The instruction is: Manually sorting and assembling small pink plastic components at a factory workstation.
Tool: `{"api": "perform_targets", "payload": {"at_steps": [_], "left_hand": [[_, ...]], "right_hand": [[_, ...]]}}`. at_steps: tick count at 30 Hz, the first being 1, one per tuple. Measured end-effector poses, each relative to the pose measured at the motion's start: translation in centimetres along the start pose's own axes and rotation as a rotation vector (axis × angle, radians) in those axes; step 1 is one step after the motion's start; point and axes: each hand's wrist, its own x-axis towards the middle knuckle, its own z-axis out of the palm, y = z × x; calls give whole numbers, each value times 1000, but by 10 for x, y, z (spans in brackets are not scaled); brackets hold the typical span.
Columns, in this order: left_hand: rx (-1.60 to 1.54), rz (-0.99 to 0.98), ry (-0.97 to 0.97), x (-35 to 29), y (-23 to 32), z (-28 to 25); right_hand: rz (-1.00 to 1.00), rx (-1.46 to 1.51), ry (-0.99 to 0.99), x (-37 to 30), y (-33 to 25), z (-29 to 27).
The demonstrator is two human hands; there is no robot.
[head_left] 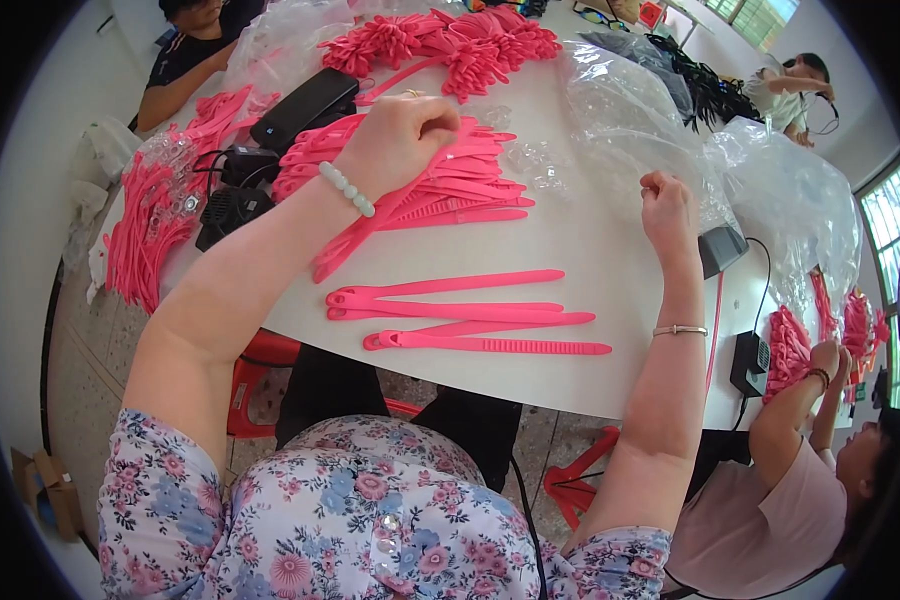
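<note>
My left hand (400, 145), with a beaded bracelet at its wrist, is over a pile of pink rubber straps (460, 185). Its fingers are curled in, and whatever they may hold is hidden. Farther right, my right hand (668, 208) is raised beside a large clear plastic bag (630, 120). Its fingers are pinched together, and anything between them is too small to make out. Between my forearms, two folded pink straps, the farther strap (450, 308) and the nearer strap (490, 343), lie side by side near the table's front edge.
Small clear plastic pieces (540, 168) lie right of the pile. A black case (305, 108) and black devices (235, 205) stand at left, by more straps (145, 230). Bundled pink straps (460, 45) lie at the back. A grey device (722, 248) stands right. Co-workers sit around.
</note>
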Motion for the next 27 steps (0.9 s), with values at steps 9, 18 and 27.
{"api": "perform_targets", "payload": {"at_steps": [9,18,27], "left_hand": [[216,391,-336,-38,54,46],[-30,10,-427,-43,48,56],[-572,-395,-27,-32,35,49]], "right_hand": [[-19,336,-135,4,-22,-8],[89,964,-463,-1,-70,-24],[173,1152,-571,-9,-87,-13]]}}
